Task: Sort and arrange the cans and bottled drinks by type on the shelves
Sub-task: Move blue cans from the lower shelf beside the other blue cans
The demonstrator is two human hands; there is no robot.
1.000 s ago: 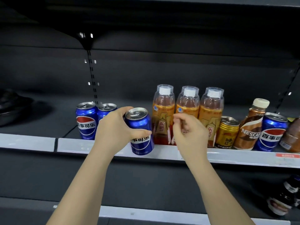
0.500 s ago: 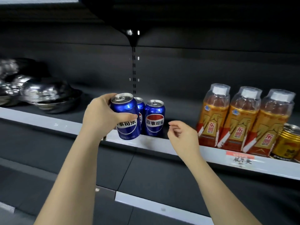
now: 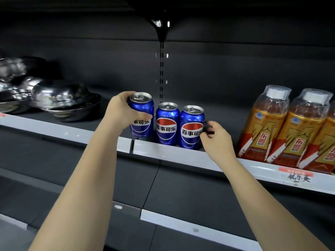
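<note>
The held can (image 3: 141,116) stands upright at the shelf (image 3: 181,154) front, just left of two matching cans (image 3: 179,126), gripped by the left hand (image 3: 121,113); the right hand (image 3: 216,138), loosely curled and empty, hovers beside the rightmost.

Your left hand (image 3: 125,113) covers part of the first blue can (image 3: 141,118), so you can read only 事可乐 across its red, white and blue roundel. The middle can (image 3: 167,124) and the right can (image 3: 191,128) both show 百事可乐 in full, the Pepsi name in Chinese. The orange bottle labels (image 3: 265,131) carry 东鹏 in red characters. On the shelf edge below them, a red price tag (image 3: 295,173) has handwriting beneath it, too blurred for you to read.
</note>
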